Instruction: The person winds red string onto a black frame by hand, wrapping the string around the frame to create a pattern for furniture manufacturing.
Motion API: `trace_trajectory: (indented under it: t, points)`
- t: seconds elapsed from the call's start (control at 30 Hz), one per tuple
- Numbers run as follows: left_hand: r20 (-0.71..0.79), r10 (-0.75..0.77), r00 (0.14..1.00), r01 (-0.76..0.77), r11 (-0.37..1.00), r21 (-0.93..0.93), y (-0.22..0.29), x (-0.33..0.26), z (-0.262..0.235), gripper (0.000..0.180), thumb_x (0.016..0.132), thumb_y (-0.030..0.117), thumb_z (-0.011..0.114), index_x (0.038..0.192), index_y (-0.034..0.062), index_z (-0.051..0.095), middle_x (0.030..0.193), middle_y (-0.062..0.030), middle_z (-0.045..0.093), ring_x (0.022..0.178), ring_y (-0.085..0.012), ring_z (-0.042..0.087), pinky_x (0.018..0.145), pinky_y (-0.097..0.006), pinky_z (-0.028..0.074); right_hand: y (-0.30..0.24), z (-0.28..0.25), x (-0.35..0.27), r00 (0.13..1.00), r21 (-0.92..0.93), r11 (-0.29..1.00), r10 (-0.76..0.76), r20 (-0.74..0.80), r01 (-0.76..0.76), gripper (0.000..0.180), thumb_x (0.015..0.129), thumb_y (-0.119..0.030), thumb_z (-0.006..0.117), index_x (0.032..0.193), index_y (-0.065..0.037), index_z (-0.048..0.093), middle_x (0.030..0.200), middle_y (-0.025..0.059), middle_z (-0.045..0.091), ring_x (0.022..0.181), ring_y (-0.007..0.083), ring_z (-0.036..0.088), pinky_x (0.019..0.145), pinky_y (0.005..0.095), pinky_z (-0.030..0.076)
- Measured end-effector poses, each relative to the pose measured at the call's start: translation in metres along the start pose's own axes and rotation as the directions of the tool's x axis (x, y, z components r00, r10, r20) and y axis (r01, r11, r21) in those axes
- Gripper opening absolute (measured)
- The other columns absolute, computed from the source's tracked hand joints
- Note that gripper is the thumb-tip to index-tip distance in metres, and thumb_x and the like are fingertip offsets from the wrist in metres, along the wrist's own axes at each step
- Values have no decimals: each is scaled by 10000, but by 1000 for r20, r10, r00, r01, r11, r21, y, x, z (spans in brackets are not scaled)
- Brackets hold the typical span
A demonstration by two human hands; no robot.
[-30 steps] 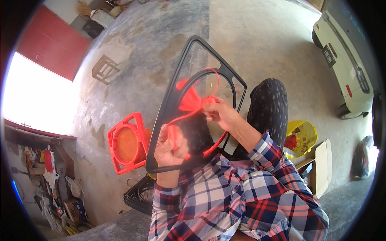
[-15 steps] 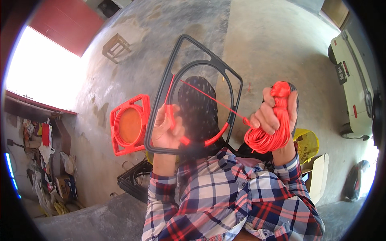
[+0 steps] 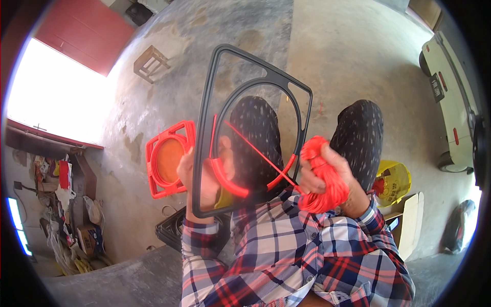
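In front of me my left hand (image 3: pixel 204 176) grips a black plastic frame (image 3: pixel 276 78) by its lower left side. The frame has a round ring inside it. Red cord (image 3: pixel 221 176) is wound around the lower part of the ring on both sides. From it a taut red strand runs down to the right, to a bundle of red cord (image 3: pixel 327 190). My right hand (image 3: pixel 338 166) is closed around that bundle, lower than the frame's middle and beside its right edge.
Left of my left hand are stacked red frames (image 3: pixel 170 161) with round centres. Black frames (image 3: pixel 171 230) lie beneath my left arm. A yellow bag (image 3: pixel 396 181) and an open cardboard box (image 3: pixel 409 225) are at my right. Beyond stand a wooden stool (image 3: pixel 151 62) and a white vehicle (image 3: pixel 452 102).
My right hand has come down and leftward with the cord bundle, closer to the frame. The frame has tilted slightly, and my left hand has shifted on its side.
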State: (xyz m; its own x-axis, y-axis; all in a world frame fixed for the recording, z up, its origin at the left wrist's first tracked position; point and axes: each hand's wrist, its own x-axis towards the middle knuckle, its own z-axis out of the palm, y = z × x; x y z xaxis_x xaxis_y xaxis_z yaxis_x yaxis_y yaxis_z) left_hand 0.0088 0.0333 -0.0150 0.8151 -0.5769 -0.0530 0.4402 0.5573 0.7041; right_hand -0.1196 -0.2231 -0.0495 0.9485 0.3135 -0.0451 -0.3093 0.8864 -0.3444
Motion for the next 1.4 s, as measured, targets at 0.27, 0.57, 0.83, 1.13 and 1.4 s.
trace_trajectory:
  t: [0.27,0.57,0.83,1.13,1.4]
  points:
    - [131,-113,985,59,933,356,38,25,22,552,809,305,591,1223,-53,523,917,-159,609,677,-242,607,586,-367,510,-8,-8,7,990,-18,997,-71,-126,69,491,979,-500,408,994,-31,553,533,63,460,450,194,416,640,347,422]
    - [-27,-34,999,43,674,738,36,34,28,238,881,144,621,1035,-25,558,826,-122,635,686,-196,644,625,-338,562,-66,-26,-7,895,117,888,-447,-5,444,517,996,-512,363,947,-34,552,593,17,451,489,160,414,740,407,496]
    - [-128,56,990,10,884,467,-5,30,14,172,919,124,581,1063,34,554,766,-131,638,596,-210,638,565,-333,552,-87,-24,-7,859,91,855,-512,-20,511,518,999,-487,381,918,-16,580,582,8,439,498,149,386,760,402,489]
    - [-192,78,978,75,731,678,-7,18,21,146,925,147,590,917,1,596,697,-107,637,571,-180,635,556,-288,526,-78,-54,34,808,-151,877,-480,-342,457,252,890,-269,587,1016,-61,524,867,131,605,810,308,625,794,524,522]
    - [-132,137,982,46,500,865,-23,9,25,155,908,118,602,863,-29,616,1061,-114,660,878,-162,604,849,-325,463,-38,30,67,984,-638,762,-172,-37,109,507,814,9,632,1292,-6,464,1068,106,627,993,154,611,872,310,491]
